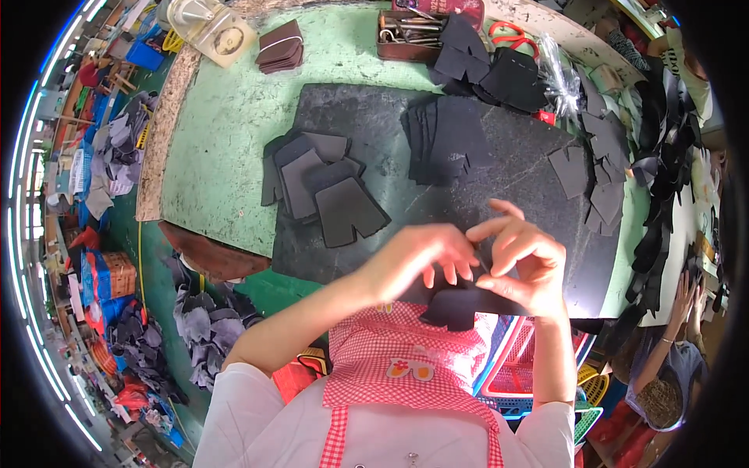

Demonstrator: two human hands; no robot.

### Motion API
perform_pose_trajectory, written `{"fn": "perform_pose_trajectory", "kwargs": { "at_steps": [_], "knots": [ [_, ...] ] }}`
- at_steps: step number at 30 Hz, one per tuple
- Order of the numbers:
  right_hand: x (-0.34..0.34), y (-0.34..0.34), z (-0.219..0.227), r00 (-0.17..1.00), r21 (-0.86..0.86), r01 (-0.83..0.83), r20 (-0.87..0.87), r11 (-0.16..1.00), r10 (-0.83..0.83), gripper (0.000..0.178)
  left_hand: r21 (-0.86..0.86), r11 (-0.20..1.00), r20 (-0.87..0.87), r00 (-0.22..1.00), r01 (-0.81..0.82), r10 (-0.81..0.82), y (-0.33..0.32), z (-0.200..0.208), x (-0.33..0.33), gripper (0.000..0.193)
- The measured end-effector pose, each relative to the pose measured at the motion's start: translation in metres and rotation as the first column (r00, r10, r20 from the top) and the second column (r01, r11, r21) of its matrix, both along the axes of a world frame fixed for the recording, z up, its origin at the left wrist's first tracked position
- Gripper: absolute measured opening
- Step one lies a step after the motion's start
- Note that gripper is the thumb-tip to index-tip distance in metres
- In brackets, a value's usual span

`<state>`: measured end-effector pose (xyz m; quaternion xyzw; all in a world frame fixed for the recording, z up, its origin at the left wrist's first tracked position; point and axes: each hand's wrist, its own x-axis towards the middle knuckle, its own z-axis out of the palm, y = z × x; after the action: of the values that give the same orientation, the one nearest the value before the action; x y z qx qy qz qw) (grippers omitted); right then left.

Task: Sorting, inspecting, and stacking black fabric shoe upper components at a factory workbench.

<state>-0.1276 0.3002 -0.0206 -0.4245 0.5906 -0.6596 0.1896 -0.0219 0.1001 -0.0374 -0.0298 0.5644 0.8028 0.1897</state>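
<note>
A small black fabric-like piece (pixel 452 306) with a notched edge hangs just in front of my body, at the near edge of the dark mat. My right hand (pixel 530 261) has its thumb and a finger pinched at the piece's upper right side, the other fingers curled. Beside it, my left hand (pixel 429 253) hovers with bent, parted fingers over the piece, its tips close to the right hand. Beyond my left hand lies a loose pile of notched dark grey pieces (pixel 347 207). A neater fanned stack of black pieces (pixel 449 140) rests farther back.
A dark mat (pixel 538 226) covers part of the green table (pixel 211 164). Along the back are a banded brown stack (pixel 281 48), a tool box (pixel 409 35), red-handled scissors (pixel 513 37) and a clear container (pixel 207 35). Another person's hands (pixel 686 300) are at the far right.
</note>
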Motion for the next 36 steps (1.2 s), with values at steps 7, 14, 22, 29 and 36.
{"fn": "perform_pose_trajectory", "kwargs": {
  "at_steps": [7,14,22,29,36],
  "knots": [
    [-0.008,0.009,0.0,0.791,0.134,0.484,0.356,0.865,-0.498,0.024,-0.842,0.429,-0.527,0.67,-0.327,-0.523,0.03,-0.028,0.039,0.057],
    [-0.001,0.02,-0.003,0.68,0.115,0.384,0.636,0.916,-0.365,0.037,-0.775,0.609,-0.32,0.936,-0.168,-0.149,0.007,0.006,0.02,0.051],
    [0.038,0.001,0.011,0.742,0.136,0.165,0.636,0.977,-0.214,0.049,-0.099,0.977,0.027,0.981,-0.191,0.194,0.022,0.014,0.002,0.034],
    [0.014,0.009,0.03,0.826,0.448,0.041,0.488,0.893,-0.282,0.027,-0.521,0.849,-0.009,0.995,0.08,-0.099,0.003,0.032,-0.005,0.025],
    [0.022,0.008,0.011,0.854,0.673,-0.015,0.394,0.74,-0.34,0.012,-0.473,0.881,0.123,0.991,0.016,0.049,-0.013,0.011,0.016,0.027]
  ]
}}
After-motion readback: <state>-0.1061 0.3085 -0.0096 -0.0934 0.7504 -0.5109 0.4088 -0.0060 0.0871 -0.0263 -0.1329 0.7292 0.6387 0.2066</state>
